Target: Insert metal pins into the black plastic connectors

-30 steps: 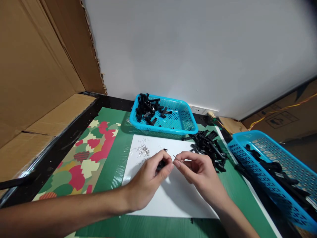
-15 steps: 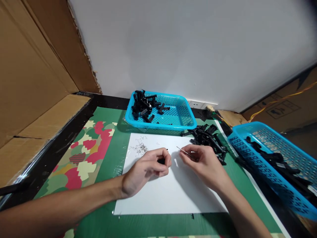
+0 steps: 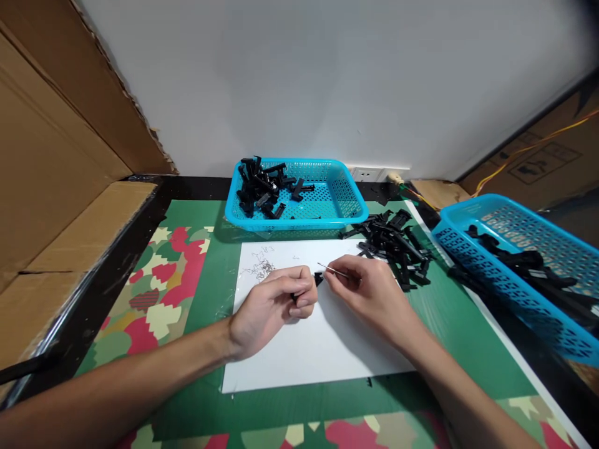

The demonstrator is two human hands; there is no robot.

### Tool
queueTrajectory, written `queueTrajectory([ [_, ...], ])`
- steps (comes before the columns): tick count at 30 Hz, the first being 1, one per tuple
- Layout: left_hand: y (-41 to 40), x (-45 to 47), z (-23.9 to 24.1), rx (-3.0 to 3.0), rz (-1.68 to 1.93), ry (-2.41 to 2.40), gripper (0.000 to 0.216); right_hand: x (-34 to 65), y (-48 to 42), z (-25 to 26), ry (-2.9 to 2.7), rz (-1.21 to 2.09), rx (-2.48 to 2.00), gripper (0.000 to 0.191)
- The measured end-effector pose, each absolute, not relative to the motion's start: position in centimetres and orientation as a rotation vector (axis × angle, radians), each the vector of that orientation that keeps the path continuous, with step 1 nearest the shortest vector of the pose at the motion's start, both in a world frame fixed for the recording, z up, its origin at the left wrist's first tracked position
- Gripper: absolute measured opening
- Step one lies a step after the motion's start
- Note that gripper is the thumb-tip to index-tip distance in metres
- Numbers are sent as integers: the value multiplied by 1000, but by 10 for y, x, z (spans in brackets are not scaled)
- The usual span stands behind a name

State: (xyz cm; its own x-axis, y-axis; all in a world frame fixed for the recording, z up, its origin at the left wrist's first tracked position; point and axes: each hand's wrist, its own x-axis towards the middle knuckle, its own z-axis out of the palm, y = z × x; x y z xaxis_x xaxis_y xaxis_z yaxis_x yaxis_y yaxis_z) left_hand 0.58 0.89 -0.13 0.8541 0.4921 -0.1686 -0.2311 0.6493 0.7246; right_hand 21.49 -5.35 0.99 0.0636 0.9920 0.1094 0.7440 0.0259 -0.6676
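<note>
My left hand (image 3: 283, 296) is closed around a small black plastic part (image 3: 319, 278), whose end sticks out past the fingers; most of it is hidden. Close on its right, my right hand (image 3: 369, 290) pinches a thin metal tool like a tweezer or pick (image 3: 331, 269), its tip pointing left toward the black part. Both hands are over a white sheet (image 3: 276, 365). Behind my left hand lies a scatter of tiny thin wire pieces (image 3: 261, 265), too fine to make out singly. A pile of black plastic parts (image 3: 395, 243) rests beyond my right hand.
A blue basket (image 3: 299, 224) with black parts stands at the back against the wall. Another blue basket (image 3: 515, 280) holding longer black pieces is at the right. Cardboard (image 3: 84, 218) borders the left side. Wall sockets (image 3: 369, 174) with a plugged cable sit behind.
My head view has shifted a little. My left fingers have curled tighter, and more of the black part shows past them. The right hand has brought the metal tool closer to it.
</note>
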Motion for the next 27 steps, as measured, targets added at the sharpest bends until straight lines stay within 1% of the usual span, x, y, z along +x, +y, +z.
queueTrajectory([
  [6,9,5,-1,790,396,380,26,209,-54,3,-1758,436,-1759,17],
  [14,9,7,0,775,397,381,26,205,-56,-4,-1797,286,-1721,19],
  [27,10,6,-1,791,386,375,27,200,-59,-7,-1681,342,-1779,14],
])
